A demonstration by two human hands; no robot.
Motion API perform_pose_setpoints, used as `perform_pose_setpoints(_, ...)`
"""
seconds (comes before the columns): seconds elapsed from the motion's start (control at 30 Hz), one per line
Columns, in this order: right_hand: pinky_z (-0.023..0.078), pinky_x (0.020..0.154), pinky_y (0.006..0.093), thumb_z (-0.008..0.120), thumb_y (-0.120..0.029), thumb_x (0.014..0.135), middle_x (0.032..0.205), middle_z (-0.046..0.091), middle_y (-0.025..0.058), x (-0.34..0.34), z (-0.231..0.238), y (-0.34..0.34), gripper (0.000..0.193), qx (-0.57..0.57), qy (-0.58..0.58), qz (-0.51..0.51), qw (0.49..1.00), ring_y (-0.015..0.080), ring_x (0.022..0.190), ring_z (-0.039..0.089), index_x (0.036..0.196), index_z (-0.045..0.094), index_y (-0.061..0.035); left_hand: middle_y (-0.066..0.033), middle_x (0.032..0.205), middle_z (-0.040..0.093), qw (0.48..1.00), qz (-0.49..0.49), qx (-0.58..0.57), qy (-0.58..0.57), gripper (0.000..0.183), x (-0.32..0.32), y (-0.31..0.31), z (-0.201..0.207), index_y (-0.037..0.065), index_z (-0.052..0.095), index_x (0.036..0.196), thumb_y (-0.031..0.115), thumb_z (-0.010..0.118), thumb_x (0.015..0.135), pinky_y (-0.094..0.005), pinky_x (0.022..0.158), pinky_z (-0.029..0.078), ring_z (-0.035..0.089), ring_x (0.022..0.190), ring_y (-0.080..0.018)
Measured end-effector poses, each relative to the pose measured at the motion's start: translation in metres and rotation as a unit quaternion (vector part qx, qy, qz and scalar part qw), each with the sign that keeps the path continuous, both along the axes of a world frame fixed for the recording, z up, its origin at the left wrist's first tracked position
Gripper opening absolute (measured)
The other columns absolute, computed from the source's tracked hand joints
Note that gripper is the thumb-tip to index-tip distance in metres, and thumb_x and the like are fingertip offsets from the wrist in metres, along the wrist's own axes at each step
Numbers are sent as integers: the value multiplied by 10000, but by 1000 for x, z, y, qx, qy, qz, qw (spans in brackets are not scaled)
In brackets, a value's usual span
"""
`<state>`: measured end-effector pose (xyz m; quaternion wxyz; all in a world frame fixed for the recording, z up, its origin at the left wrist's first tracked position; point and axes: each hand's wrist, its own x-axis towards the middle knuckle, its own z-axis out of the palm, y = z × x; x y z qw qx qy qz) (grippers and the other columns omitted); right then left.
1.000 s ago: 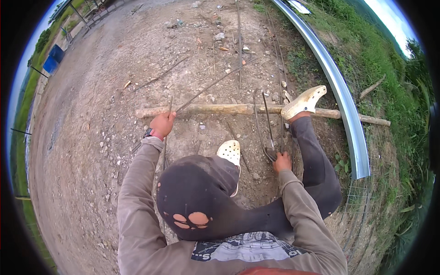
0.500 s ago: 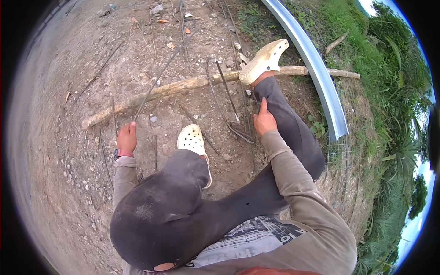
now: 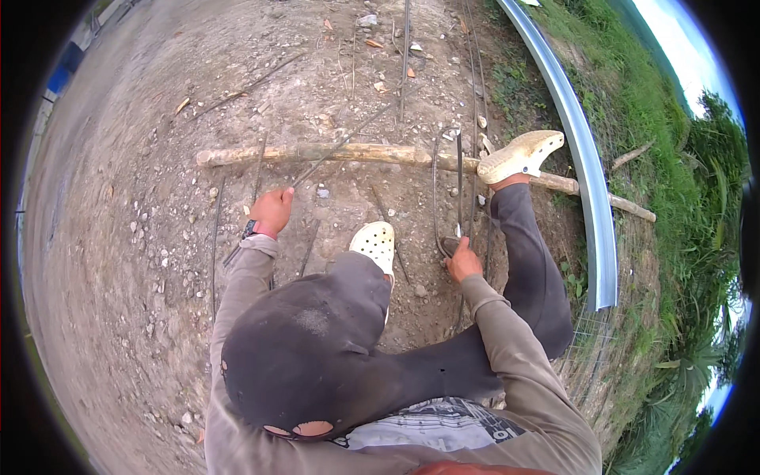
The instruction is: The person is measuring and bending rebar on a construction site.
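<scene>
My left hand (image 3: 271, 212) is closed round a thin metal rod (image 3: 340, 145), which slants up and to the right across a wooden pole (image 3: 277, 153) lying on the ground. To the right, my right hand (image 3: 465, 261) has its fingers on the handle end of a hacksaw (image 3: 435, 194). The saw's curved frame and straight blade point away from me, and its far end crosses the pole. Part of the handle is hidden by my fingers. My right foot, in a cream clog (image 3: 522, 156), rests on the pole just right of the saw.
A long galvanized steel channel (image 3: 584, 158) curves down the right side over the pole's right part. Wire mesh (image 3: 587, 340) lies below it, with grass beyond. Several loose rods, including one rod (image 3: 216, 245), lie on the stony dirt. My other clog (image 3: 374, 244) stands between my hands.
My right hand has gone from pointing beside my shin down to the hacksaw's handle and taken hold. My left hand still holds the rod. The view has shifted, moving the scene rightward.
</scene>
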<state>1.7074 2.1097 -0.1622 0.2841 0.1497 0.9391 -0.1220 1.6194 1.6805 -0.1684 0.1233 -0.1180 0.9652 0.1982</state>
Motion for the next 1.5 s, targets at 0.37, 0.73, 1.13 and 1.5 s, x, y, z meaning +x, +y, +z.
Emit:
perform_pose_setpoints(0.37, 449, 770, 498, 573, -215, 781, 898, 609, 274, 14, 50, -17, 266, 9, 16, 66, 998, 447, 874, 575, 910, 535, 14, -162, 848, 644, 1000, -23, 9, 19, 444, -1, -3, -3, 102, 650, 872, 468, 400, 895, -463, 701, 471, 607, 814, -367)
perform_pose_setpoints(0.73, 405, 534, 270, 668, -147, 763, 611, 525, 37, 10, 184, -63, 206, -393, 195, 13, 898, 100, 581, 499, 850, 526, -26, -170, 877, 644, 997, -41, 37, -47, 450, 13, 30, 18, 97, 656, 865, 468, 400, 885, -488, 742, 460, 604, 850, -371)
perform_pose_setpoints(1.13, 380, 504, 302, 505, -402, 921, 587, 486, 40, -11, 117, -107, 404, -292, 249, 63, 921, 128, 535, 449, 813, 514, -13, -201, 907, 635, 993, -85, 79, -24, 473, -47, 22, 2, 69, 661, 889, 462, 399, 896, -463, 765, 450, 587, 874, -396)
perform_pose_setpoints(1.5, 424, 558, 354, 520, -382, 913, 628, 536, 145, -5, 89, -97, 392, -364, 183, -17, 913, 227, 559, 502, 900, 563, 7, -233, 924, 631, 985, -102, 130, -50, 566, -60, 14, -10, -3, 652, 925, 504, 401, 894, -446, 804, 445, 581, 906, -408)
